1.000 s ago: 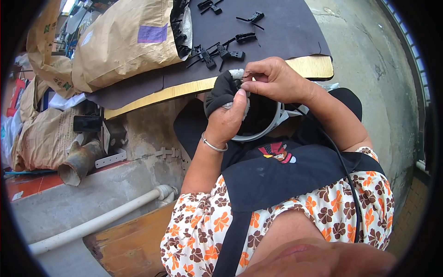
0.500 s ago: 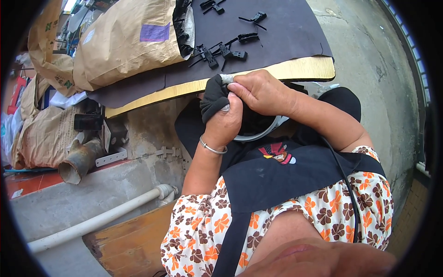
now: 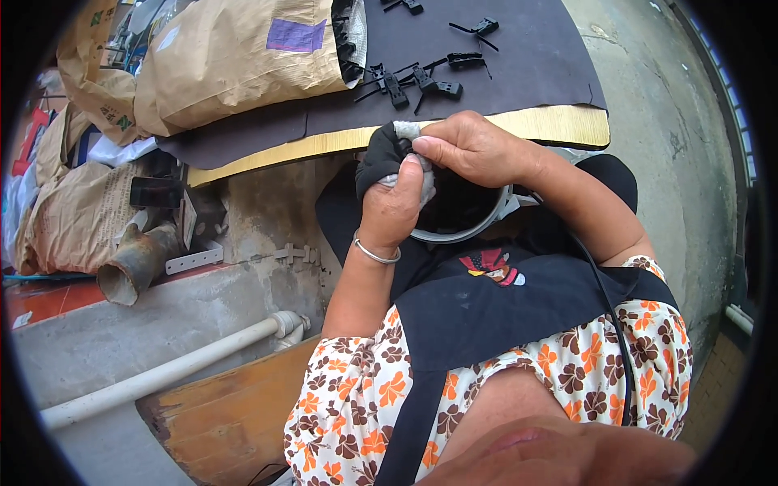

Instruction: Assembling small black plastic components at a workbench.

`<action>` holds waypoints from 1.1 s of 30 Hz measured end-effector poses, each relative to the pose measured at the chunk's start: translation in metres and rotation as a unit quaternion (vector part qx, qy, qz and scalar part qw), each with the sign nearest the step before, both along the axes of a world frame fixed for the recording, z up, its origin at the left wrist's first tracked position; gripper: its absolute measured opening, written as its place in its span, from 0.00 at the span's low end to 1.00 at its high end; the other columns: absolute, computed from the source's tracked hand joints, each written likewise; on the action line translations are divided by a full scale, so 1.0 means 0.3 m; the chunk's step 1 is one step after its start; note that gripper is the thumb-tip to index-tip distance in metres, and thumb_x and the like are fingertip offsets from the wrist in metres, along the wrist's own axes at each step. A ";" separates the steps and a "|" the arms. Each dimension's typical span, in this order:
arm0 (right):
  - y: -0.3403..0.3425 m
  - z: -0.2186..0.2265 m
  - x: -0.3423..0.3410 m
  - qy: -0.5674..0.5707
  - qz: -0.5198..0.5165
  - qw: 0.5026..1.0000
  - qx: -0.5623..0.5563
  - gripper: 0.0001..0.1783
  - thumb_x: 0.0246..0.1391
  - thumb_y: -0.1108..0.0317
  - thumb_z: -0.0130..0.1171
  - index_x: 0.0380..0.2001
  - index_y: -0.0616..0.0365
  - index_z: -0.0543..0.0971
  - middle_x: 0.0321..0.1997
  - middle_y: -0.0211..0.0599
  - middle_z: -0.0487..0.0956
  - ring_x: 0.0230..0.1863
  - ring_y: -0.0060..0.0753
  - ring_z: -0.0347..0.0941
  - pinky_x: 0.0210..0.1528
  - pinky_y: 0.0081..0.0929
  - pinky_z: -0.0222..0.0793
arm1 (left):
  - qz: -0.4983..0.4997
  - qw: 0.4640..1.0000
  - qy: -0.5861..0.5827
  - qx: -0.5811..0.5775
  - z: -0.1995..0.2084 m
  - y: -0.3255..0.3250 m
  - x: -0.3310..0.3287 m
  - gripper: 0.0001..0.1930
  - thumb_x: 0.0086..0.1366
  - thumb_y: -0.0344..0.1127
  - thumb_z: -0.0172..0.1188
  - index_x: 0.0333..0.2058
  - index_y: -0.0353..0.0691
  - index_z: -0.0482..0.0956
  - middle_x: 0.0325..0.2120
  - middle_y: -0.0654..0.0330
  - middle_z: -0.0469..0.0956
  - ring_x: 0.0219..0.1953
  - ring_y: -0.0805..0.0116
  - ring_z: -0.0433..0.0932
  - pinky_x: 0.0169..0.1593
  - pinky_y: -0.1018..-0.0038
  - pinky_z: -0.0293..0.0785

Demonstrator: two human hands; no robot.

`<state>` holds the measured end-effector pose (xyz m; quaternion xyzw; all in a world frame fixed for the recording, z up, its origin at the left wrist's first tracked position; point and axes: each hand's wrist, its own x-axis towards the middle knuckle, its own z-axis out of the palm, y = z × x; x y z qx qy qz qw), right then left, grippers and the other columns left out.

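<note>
In front of my lap, at the table's near edge, both hands are closed on a bunched black and light-grey cloth [image 3: 379, 158]. My left hand [image 3: 391, 208], with a silver bangle at the wrist, grips it from below with the thumb up. My right hand [image 3: 474, 151] pinches its grey edge between thumb and fingers. Folds hide the cloth's full shape, so whether it is a glove I cannot tell. Below the hands, a round bucket [image 3: 463, 234] with a pale rim and dark inside stands between my knees.
The table [image 3: 559, 125] has a dark cover and a pale wooden edge. Several small black plastic parts [image 3: 442, 87] lie on it, beside a large brown paper sack [image 3: 235, 73]. At the left are another sack [image 3: 77, 219], a rusty pipe [image 3: 134, 271] and a white pipe [image 3: 178, 368].
My hands have drawn slightly apart, and more of the grey part of the cloth shows between them. More of the bucket is visible. The whole view has shifted a little.
</note>
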<state>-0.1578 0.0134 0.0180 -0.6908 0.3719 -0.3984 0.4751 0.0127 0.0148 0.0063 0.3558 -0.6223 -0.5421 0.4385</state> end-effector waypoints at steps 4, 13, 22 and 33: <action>0.005 -0.016 0.020 0.098 -0.057 0.992 -0.047 0.18 0.60 0.60 0.48 0.27 0.65 0.75 0.22 0.52 0.75 0.27 0.54 0.72 0.31 0.39 0.67 | 0.037 0.974 -0.135 -0.176 -0.006 0.000 -0.012 0.08 0.58 0.26 0.48 0.37 0.31 0.71 0.30 0.55 0.74 0.31 0.63 0.74 0.38 0.73 0.70; -0.033 -0.046 -0.028 0.219 -0.191 0.931 -0.221 0.17 0.56 0.57 0.54 0.24 0.61 0.72 0.20 0.46 0.74 0.22 0.50 0.70 0.26 0.37 0.66 | 0.080 0.945 -0.230 -0.218 -0.017 0.011 0.024 0.13 0.57 0.28 0.53 0.42 0.33 0.74 0.32 0.52 0.76 0.36 0.58 0.75 0.44 0.68 0.69; -0.126 -0.083 -0.069 0.386 -0.359 0.813 -0.246 0.14 0.51 0.59 0.58 0.29 0.59 0.71 0.24 0.41 0.77 0.27 0.43 0.77 0.28 0.33 0.73 | 0.169 0.879 -0.281 -0.345 -0.014 -0.057 0.080 0.13 0.57 0.26 0.58 0.42 0.32 0.77 0.41 0.52 0.78 0.44 0.58 0.76 0.51 0.68 0.68; 0.014 0.021 -0.144 0.055 -0.083 0.969 -0.225 0.17 0.47 0.71 0.62 0.42 0.58 0.74 0.18 0.28 0.65 0.18 0.20 0.60 0.21 0.20 0.57 | -0.074 0.923 0.166 0.338 0.076 -0.020 0.013 0.18 0.69 0.39 0.42 0.47 0.31 0.73 0.33 0.55 0.80 0.26 0.73 0.78 0.27 0.81 0.73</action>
